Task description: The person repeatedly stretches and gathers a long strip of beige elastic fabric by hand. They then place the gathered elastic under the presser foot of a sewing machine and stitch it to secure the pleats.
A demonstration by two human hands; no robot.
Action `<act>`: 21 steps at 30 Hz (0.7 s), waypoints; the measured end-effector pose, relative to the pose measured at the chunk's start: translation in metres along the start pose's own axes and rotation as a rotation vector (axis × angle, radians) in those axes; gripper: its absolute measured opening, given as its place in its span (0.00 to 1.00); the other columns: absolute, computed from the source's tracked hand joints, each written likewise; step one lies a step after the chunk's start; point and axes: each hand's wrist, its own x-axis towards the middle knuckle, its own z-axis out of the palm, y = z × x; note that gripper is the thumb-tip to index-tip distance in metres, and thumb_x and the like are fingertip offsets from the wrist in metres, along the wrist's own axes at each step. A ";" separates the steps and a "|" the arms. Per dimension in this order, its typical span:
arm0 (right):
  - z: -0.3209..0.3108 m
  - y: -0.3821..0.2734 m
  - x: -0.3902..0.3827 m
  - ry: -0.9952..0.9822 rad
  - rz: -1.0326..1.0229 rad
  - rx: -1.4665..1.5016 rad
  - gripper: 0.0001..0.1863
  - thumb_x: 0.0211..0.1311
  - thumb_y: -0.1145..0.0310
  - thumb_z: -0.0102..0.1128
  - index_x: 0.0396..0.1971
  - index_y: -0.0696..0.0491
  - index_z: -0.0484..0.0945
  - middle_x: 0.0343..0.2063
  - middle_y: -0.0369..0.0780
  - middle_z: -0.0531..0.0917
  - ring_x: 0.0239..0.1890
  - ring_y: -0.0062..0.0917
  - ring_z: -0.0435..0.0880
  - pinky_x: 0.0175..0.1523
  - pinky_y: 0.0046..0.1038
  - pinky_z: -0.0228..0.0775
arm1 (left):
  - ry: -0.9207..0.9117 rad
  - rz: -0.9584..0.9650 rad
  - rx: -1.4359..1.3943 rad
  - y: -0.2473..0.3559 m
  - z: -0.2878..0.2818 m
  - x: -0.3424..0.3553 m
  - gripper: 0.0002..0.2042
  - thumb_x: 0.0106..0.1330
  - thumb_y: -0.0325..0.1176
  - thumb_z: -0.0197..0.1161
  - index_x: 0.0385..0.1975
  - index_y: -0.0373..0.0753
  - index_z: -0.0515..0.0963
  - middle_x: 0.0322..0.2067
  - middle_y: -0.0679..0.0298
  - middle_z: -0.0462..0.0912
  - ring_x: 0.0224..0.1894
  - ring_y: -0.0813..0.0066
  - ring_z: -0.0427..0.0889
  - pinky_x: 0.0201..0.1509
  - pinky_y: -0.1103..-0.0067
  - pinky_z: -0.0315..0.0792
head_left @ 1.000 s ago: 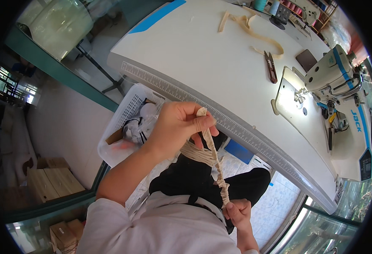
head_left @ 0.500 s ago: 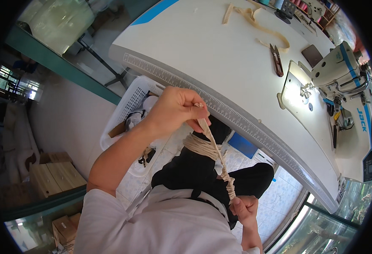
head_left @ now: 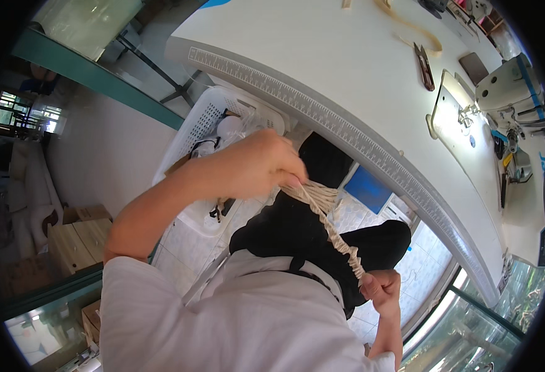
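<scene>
White perforated basket (head_left: 201, 118) seen at left. Ruffled cream fabric strip (head_left: 332, 234) drawn slantwise over the lap; far-left end pinched by closed fingers of the left hand (head_left: 278, 164), beside cream bands (head_left: 322, 194) wrapped around a black-trousered leg (head_left: 285, 220). Near-right end gripped in the closed right hand (head_left: 382, 290). Thread snips (head_left: 425, 71) laid far right, near a sewing machine (head_left: 507, 85).

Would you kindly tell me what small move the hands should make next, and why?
The cream fabric strip held between the left hand and the right hand looks bunched and puckered, so perhaps the left hand should draw gently away to even it out.
</scene>
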 end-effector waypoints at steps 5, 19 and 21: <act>-0.007 0.013 -0.001 0.111 0.063 0.246 0.26 0.67 0.60 0.56 0.10 0.60 0.73 0.10 0.36 0.72 0.13 0.15 0.64 0.18 0.20 0.51 | -0.065 -0.284 -0.132 -0.031 -0.002 -0.021 0.02 0.53 0.20 0.62 0.25 0.31 0.79 0.23 0.57 0.78 0.28 0.64 0.76 0.35 0.76 0.69; -0.028 0.005 0.015 0.075 0.134 0.006 0.26 0.65 0.62 0.56 0.07 0.57 0.68 0.07 0.33 0.66 0.11 0.15 0.60 0.18 0.22 0.49 | -0.121 -0.065 -0.047 -0.042 0.073 -0.029 0.09 0.58 0.26 0.63 0.38 0.34 0.81 0.35 0.57 0.83 0.42 0.60 0.78 0.50 0.72 0.71; -0.035 0.002 0.013 0.086 0.173 0.044 0.25 0.66 0.63 0.55 0.08 0.58 0.70 0.08 0.33 0.69 0.13 0.13 0.61 0.19 0.22 0.50 | -0.270 -0.284 -0.177 -0.055 0.062 -0.032 0.06 0.58 0.26 0.63 0.34 0.34 0.82 0.32 0.57 0.83 0.40 0.60 0.78 0.48 0.72 0.71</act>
